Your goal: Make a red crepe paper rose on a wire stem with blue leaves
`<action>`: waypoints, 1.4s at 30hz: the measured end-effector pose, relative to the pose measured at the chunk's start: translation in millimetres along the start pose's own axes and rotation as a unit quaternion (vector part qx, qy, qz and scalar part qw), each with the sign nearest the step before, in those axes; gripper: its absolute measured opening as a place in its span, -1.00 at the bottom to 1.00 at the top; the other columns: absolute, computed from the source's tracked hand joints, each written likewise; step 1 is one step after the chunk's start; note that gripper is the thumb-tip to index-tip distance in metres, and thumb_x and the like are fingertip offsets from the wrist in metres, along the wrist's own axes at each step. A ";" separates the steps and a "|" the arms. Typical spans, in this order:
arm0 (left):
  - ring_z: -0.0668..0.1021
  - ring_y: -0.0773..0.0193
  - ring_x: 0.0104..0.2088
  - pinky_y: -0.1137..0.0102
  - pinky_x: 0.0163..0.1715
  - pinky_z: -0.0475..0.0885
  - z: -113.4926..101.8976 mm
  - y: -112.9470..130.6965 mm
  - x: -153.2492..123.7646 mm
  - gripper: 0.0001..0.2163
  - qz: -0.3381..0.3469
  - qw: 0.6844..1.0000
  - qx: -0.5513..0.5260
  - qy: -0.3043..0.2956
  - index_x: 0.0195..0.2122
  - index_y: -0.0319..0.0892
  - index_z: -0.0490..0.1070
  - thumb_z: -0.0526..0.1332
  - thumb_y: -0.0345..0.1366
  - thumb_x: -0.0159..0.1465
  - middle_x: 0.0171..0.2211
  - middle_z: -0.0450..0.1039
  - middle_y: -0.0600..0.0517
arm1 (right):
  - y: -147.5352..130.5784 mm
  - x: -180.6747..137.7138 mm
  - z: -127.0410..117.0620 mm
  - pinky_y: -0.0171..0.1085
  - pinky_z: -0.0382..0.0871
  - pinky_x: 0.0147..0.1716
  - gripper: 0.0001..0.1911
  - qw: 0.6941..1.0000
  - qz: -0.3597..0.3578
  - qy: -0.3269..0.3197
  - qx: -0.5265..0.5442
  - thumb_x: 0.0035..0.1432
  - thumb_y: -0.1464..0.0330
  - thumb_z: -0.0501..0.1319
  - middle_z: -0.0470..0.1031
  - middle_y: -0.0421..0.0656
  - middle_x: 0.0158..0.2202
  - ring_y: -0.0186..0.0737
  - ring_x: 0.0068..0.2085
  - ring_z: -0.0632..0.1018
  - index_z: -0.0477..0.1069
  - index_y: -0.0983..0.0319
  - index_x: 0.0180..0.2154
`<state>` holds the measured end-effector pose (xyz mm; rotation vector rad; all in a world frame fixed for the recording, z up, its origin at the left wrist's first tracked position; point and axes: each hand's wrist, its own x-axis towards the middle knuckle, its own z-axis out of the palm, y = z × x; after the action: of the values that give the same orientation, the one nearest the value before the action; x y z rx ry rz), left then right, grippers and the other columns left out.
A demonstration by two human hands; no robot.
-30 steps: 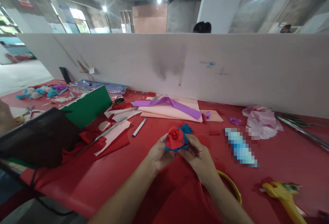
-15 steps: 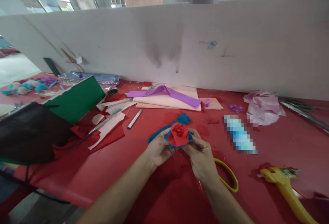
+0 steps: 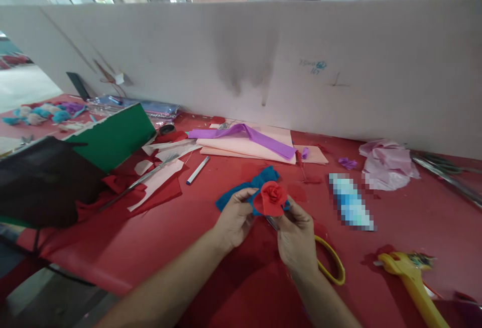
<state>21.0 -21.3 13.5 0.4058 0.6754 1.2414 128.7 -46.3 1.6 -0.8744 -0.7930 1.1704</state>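
A red crepe-paper flower (image 3: 271, 198) with blue paper around its underside is held between my two hands. My right hand (image 3: 297, 235) grips it from the right and below, thumb near the lower petals. At its left edge my left hand (image 3: 235, 220) pinches the blue paper under the petals, its fingertips partly hidden. Behind my fingers a crumpled blue crepe-paper piece (image 3: 230, 195) lies on the table. Scissors with a yellow handle loop (image 3: 342, 274) lie beneath my right hand, mostly covered.
On the red table (image 3: 165, 247) are a yellow glue gun (image 3: 412, 278), a marker pen (image 3: 198, 170), a purple strip (image 3: 259, 142) over peach paper (image 3: 233, 148), and pink plastic (image 3: 387, 165). A green board (image 3: 116, 137) and dark bag (image 3: 48, 182) stand left. A white partition (image 3: 169, 57) rises behind.
The flower has shifted slightly right and is turned, its centre now facing more to the right. My right hand has moved a little with it. The camera view has tilted slightly.
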 end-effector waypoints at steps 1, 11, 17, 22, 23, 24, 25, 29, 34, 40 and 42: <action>0.47 0.44 -0.49 0.53 -0.40 0.38 0.9 -0.2 -0.6 -0.79 0.013 1.000 0.006 -0.003 -0.54 -0.23 0.51 0.40 -0.57 -0.23 -0.47 0.49 0.11 | -0.5 0.3 0.0 -0.13 0.40 -0.09 -0.78 1.000 0.001 -0.002 0.003 -0.06 0.39 0.37 0.59 -0.20 -0.23 -0.21 -0.21 0.54 0.57 0.09 -0.27; 0.44 0.37 -0.38 0.45 -0.28 0.37 -3.8 -3.6 1.6 -0.93 0.114 0.987 0.086 -0.073 -0.55 -0.22 0.54 0.39 -0.44 -0.07 -0.41 0.43 0.05 | 1.1 -0.4 -6.2 -0.22 0.42 -0.17 -0.73 0.998 -0.033 0.000 -0.059 -0.06 0.47 0.35 0.59 -0.21 -0.27 -0.24 -0.26 0.54 0.56 0.11 -0.25; 0.44 0.40 -0.48 0.47 -0.38 0.38 4.5 -11.1 -4.9 -0.84 -0.003 0.999 0.023 -0.034 -0.51 -0.22 0.51 0.44 -0.41 -0.13 -0.51 0.45 0.08 | 1.1 -2.5 -6.0 -0.28 0.40 -0.22 -0.72 0.997 -0.062 -0.011 -0.049 -0.09 0.57 0.32 0.56 -0.23 -0.30 -0.26 -0.26 0.51 0.57 0.12 -0.33; 0.42 0.46 -0.56 0.51 -0.46 0.36 6.4 -13.8 -6.6 -0.83 -0.023 0.999 0.006 -0.027 -0.58 -0.25 0.45 0.44 -0.43 -0.14 -0.56 0.45 0.09 | -1.1 -1.4 -4.6 -0.29 0.40 -0.31 -0.78 0.998 -0.057 -0.016 -0.029 -0.08 0.57 0.30 0.55 -0.23 -0.36 -0.28 -0.34 0.48 0.56 0.13 -0.41; 0.41 0.46 -0.57 0.52 -0.48 0.35 6.0 -13.1 -6.4 -0.83 -0.026 0.999 0.003 -0.022 -0.58 -0.25 0.44 0.44 -0.41 -0.13 -0.57 0.44 0.09 | -2.0 -1.6 -4.8 -0.28 0.40 -0.30 -0.78 0.997 -0.060 -0.017 -0.038 -0.07 0.56 0.30 0.55 -0.22 -0.36 -0.27 -0.33 0.48 0.56 0.13 -0.41; 0.41 0.46 -0.57 0.52 -0.47 0.36 5.7 -12.2 -6.1 -0.82 -0.030 0.999 -0.003 -0.016 -0.58 -0.26 0.44 0.44 -0.40 -0.13 -0.58 0.44 0.09 | -3.0 -2.1 -5.1 -0.28 0.41 -0.30 -0.79 0.997 -0.063 -0.020 -0.050 -0.07 0.55 0.29 0.55 -0.21 -0.34 -0.26 -0.32 0.48 0.57 0.13 -0.41; 0.42 0.46 -0.56 0.52 -0.47 0.36 5.6 -11.1 -6.0 -0.81 -0.035 0.999 -0.011 -0.009 -0.58 -0.26 0.44 0.45 -0.40 -0.15 -0.57 0.44 0.09 | -3.8 -2.7 -5.4 -0.27 0.41 -0.29 -0.80 0.996 -0.065 -0.025 -0.064 -0.06 0.54 0.29 0.55 -0.20 -0.33 -0.25 -0.31 0.49 0.57 0.13 -0.40; 0.44 0.44 -0.53 0.51 -0.45 0.37 6.7 -7.6 -7.3 -0.80 -0.058 0.997 -0.035 -0.020 -0.52 -0.26 0.48 0.45 -0.43 -0.18 -0.53 0.47 0.08 | -3.4 -5.0 -6.1 -0.25 0.43 -0.28 -0.84 0.993 -0.063 -0.033 -0.091 0.01 0.49 0.27 0.53 -0.18 -0.29 -0.24 -0.30 0.48 0.57 0.13 -0.38; 0.48 0.39 -0.47 0.47 -0.37 0.38 6.8 -9.3 -7.3 -0.87 -0.018 0.998 0.000 -0.055 -0.46 -0.23 0.51 0.41 -0.42 -0.06 -0.48 0.51 0.06 | 1.7 -3.1 -7.0 -0.24 0.45 -0.31 -0.84 0.996 -0.044 0.018 -0.073 -0.05 0.43 0.34 0.54 -0.18 -0.33 -0.24 -0.34 0.49 0.55 0.15 -0.33; 0.48 0.37 -0.46 0.45 -0.31 0.37 2.4 -12.6 -3.1 -0.90 0.002 0.999 0.032 -0.021 -0.50 -0.23 0.56 0.40 -0.44 -0.08 -0.50 0.54 0.03 | -1.2 -1.7 -7.6 -0.25 0.41 -0.28 -0.83 0.988 -0.070 0.041 -0.134 -0.01 0.43 0.32 0.55 -0.18 -0.33 -0.26 -0.33 0.48 0.56 0.16 -0.30; 0.48 0.37 -0.46 0.45 -0.31 0.36 1.2 -13.2 -2.4 -0.91 0.007 0.999 0.038 -0.025 -0.51 -0.22 0.56 0.39 -0.45 -0.08 -0.52 0.53 0.04 | -2.4 -2.2 -7.2 -0.25 0.40 -0.27 -0.82 0.986 -0.070 0.032 -0.151 0.01 0.43 0.30 0.54 -0.19 -0.32 -0.25 -0.31 0.48 0.57 0.15 -0.28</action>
<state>30.9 -27.3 6.8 0.5042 0.6789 1.2183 135.6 -50.0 0.4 -1.0809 -0.9777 0.9064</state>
